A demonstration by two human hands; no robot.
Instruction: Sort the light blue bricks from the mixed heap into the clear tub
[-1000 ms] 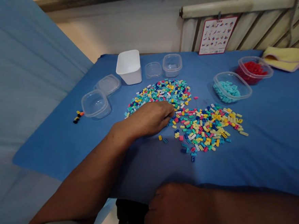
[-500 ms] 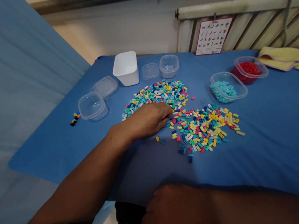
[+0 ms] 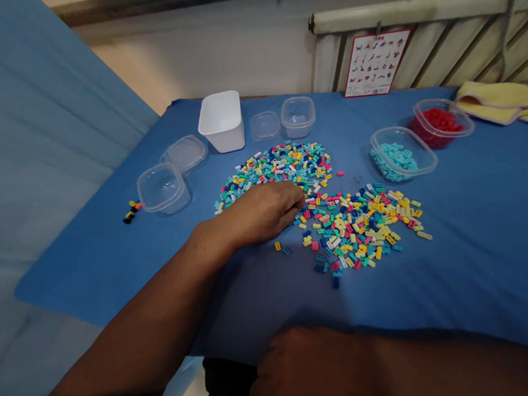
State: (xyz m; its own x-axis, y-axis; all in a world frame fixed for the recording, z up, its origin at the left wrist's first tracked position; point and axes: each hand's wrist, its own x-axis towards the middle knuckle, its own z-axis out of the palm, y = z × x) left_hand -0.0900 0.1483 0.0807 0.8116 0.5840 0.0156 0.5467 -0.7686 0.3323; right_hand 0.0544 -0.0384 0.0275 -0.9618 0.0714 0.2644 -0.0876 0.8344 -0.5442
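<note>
My left hand (image 3: 269,211) rests among small coloured building bricks, its fingers curled closed and turned down. Whatever is in those fingers is hidden. Beyond it spreads one heap of bricks (image 3: 289,160), mostly turquoise and blue. To its right lies another heap of bricks (image 3: 365,226), with many yellow, pink and white ones. My right hand (image 3: 297,366) is at the table's near edge, dark and curled into a fist. I cannot see inside it.
Clear tubs hold turquoise bricks (image 3: 395,162) and red bricks (image 3: 441,126) at the right. A white bin (image 3: 224,123), a clear tub (image 3: 163,188), a small tub (image 3: 298,119) and lids (image 3: 186,153) stand left and back. A yellow cloth (image 3: 501,103) lies far right.
</note>
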